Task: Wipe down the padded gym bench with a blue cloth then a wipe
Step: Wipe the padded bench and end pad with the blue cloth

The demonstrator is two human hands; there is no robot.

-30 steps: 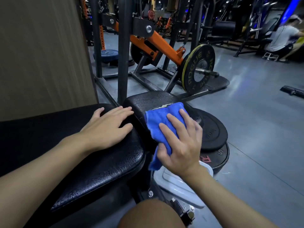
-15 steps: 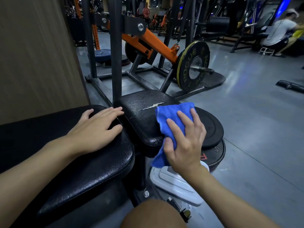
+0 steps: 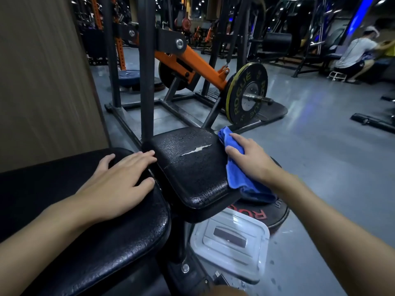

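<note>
The black padded bench has a long pad (image 3: 102, 242) at the left and a smaller seat pad (image 3: 188, 167) in the middle with a pale tear on top. My left hand (image 3: 119, 184) lies flat on the long pad, fingers straight. My right hand (image 3: 250, 157) presses the blue cloth (image 3: 235, 178) against the right side edge of the seat pad. The cloth drapes down over that edge, and my fingers wrap over its top fold.
A white lidded plastic box (image 3: 230, 240) sits on the floor below the seat pad. Black weight plates (image 3: 275, 214) are stacked beside it. An orange-armed machine with a loaded plate (image 3: 245, 95) stands ahead. A wall panel (image 3: 42, 82) is at the left. A person (image 3: 354, 58) crouches far right.
My right hand has slid the blue cloth from the top of the seat pad to its right side edge. My left hand has stayed flat on the long pad.
</note>
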